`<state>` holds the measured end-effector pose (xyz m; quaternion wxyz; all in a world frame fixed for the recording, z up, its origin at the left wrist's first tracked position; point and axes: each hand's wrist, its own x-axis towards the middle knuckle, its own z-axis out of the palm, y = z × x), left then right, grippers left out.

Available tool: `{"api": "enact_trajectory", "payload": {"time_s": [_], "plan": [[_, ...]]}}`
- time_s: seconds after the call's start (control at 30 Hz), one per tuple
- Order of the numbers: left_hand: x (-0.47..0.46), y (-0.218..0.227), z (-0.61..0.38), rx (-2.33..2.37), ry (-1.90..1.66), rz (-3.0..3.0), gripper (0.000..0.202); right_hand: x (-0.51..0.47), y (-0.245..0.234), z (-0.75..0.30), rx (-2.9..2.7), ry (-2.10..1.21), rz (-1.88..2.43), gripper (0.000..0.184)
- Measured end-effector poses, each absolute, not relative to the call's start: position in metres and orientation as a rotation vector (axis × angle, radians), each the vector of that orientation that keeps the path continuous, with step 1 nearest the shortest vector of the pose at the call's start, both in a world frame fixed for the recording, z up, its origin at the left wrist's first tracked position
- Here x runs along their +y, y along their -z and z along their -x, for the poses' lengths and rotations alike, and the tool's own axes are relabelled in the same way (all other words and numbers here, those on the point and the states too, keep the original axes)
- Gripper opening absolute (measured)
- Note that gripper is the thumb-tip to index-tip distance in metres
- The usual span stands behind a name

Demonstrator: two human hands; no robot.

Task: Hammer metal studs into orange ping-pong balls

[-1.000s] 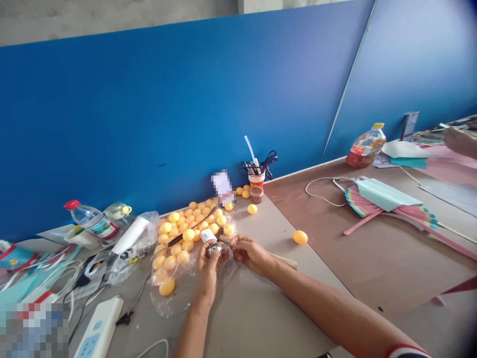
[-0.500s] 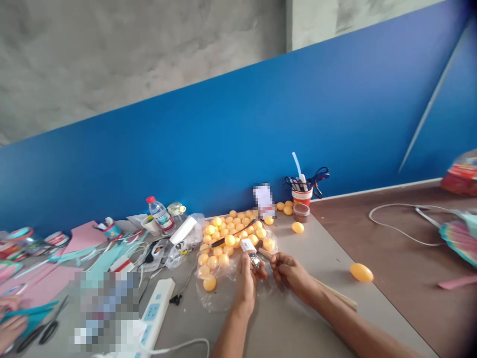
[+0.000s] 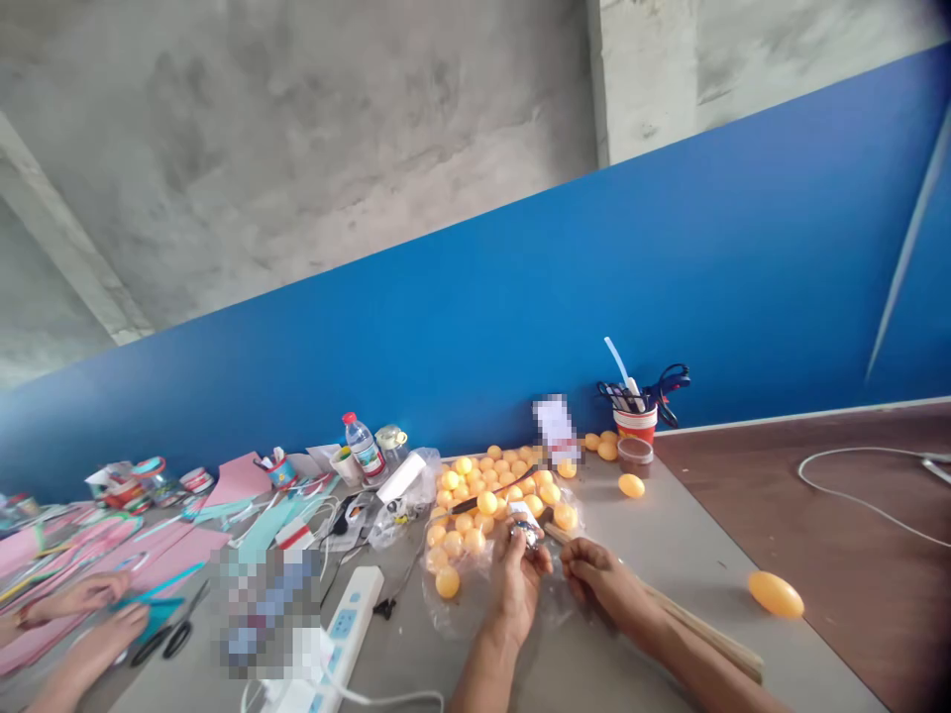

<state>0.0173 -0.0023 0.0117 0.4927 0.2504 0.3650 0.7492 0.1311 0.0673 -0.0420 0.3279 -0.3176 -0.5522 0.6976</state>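
I find the left grip (image 3: 512, 584) closed around a small shiny silver object (image 3: 526, 536), held up at the fingertips above the counter (image 3: 684, 530). The right grip (image 3: 600, 579) hangs just beside it, thumb and fingers drawn together; I cannot tell whether anything is pinched there. Yellow-orange balls (image 3: 486, 502) lie grouped just beyond, among clear plastic film (image 3: 446, 619), and wooden strips (image 3: 709, 632) lie alongside the right forearm.

In my judgement, good handling calls for a firm but light hold, since the silver surface looks smooth and may slip. I advise bringing the right fingertips in from the side, leaving my view open, and avoiding the dark slender tool (image 3: 468, 505) lying across the balls.

Labels: I read no brand. The red-capped bottle (image 3: 366, 451) bears a wrap label too small to read; the white tag (image 3: 524, 511) behind the silver object is illegible; the upright card (image 3: 556, 431) is pixelated; the red-and-white cup (image 3: 636, 424) yields no legible wording.
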Motion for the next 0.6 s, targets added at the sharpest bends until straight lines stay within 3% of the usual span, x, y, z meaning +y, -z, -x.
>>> {"api": "enact_trajectory", "payload": {"time_s": [0.2, 0.37, 0.6], "plan": [[0.002, -0.015, -0.007, 0.764, -1.862, -0.382, 0.029, 0.067, 0.037, -0.127, -1.452, -1.819, 0.808, 0.019], [0.006, -0.017, 0.001, 0.773, -1.848, -0.284, 0.013, 0.067, 0.029, -0.125, -1.416, -1.851, 0.819, 0.014], [0.010, -0.013, 0.008, 0.847, -1.884, -0.300, 0.016, 0.063, 0.021, -0.126, -1.266, -1.903, 0.750, 0.009]]}}
